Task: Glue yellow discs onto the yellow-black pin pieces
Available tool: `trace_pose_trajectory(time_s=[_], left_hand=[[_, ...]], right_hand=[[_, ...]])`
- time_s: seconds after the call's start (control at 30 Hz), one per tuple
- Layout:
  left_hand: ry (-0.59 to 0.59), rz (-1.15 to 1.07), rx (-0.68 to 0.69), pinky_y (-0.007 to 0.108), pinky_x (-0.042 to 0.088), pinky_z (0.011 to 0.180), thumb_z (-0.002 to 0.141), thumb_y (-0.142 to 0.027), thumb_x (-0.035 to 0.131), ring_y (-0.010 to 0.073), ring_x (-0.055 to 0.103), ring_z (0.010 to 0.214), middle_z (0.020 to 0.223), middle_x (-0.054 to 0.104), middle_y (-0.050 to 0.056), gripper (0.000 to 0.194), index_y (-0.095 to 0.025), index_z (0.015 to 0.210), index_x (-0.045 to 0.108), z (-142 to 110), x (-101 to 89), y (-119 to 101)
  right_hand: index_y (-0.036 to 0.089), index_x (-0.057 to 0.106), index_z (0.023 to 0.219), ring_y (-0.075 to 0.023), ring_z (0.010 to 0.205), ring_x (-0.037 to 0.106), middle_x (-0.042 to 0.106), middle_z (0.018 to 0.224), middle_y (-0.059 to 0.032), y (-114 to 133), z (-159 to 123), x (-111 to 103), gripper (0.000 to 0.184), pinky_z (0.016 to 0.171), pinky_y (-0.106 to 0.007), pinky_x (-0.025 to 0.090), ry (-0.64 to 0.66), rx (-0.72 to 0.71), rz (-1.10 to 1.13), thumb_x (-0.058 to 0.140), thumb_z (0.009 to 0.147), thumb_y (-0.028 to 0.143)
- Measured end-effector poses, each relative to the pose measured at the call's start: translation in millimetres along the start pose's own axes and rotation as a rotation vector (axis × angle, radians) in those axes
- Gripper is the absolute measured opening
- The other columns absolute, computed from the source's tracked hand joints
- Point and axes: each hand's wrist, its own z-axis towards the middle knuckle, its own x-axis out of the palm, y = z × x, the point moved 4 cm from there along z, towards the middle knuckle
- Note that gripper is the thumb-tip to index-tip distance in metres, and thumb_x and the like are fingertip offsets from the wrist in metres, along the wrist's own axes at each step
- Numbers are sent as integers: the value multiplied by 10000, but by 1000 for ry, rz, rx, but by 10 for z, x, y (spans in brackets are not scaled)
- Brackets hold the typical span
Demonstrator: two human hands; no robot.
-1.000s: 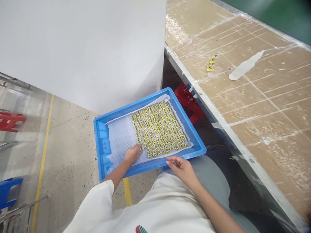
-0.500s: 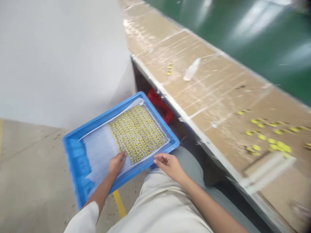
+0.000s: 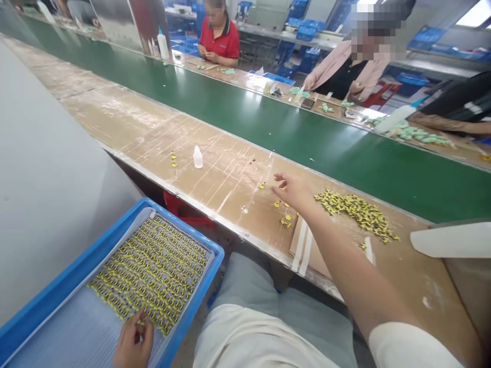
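Observation:
A blue tray (image 3: 218, 250) lined with a whitish ribbed sheet (image 3: 72, 327) is at the lower left. Tight rows of small yellow-and-black parts (image 3: 153, 266) cover much of that sheet. My left hand (image 3: 134, 340) is at the near edge of the rows, fingers curled together; what they pinch is mostly hidden. Over the bench, my right hand (image 3: 295, 194) reaches out with fingers apart and nothing visible in them. Loose yellow parts (image 3: 287, 217) lie just below and beside it. Past the wrist is a larger pile of yellow-and-black parts (image 3: 356, 212).
A small white bottle (image 3: 198, 157) stands on the brown bench (image 3: 126, 117). Behind runs a green conveyor belt (image 3: 230, 112), with co-workers and pale green parts (image 3: 418, 134) across it. A white panel (image 3: 46, 179) rises at left; a red stool (image 3: 187, 212) is under the bench.
The view has swung up and right, bringing the belt and co-workers in. My right hand has moved from the tray's edge out over the bench; my left stays at the rows.

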Motion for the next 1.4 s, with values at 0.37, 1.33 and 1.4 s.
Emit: trace_pose_trajectory(time_s=[0.37, 1.33, 1.4], left_hand=[[-156, -99, 125, 276, 526, 569, 852, -207, 667, 139, 602, 577, 807, 701, 45, 267, -187, 1117, 654, 458, -111, -984], [-127, -514, -309, 339, 615, 768, 767, -327, 802, 181, 728, 819, 1013, 770, 87, 539, -184, 1259, 636, 897, 123, -1300], [-94, -389, -395, 364, 610, 787, 776, -396, 778, 198, 727, 854, 1014, 767, 109, 564, -161, 1261, 612, 629, -35, -798]], right_hand=[[203, 800, 850, -304, 994, 693, 777, 964, -91, 117, 360, 243, 135, 862, -379, 503, 206, 40, 34, 675, 803, 211], [211, 742, 1078, -328, 1048, 673, 746, 1096, -124, -237, -753, -62, 319, 925, -470, 501, -122, 78, 117, 675, 827, 395], [215, 732, 1157, -327, 1013, 680, 742, 1097, -154, -385, -679, 12, 403, 848, -445, 502, -79, 64, -48, 719, 813, 426]])
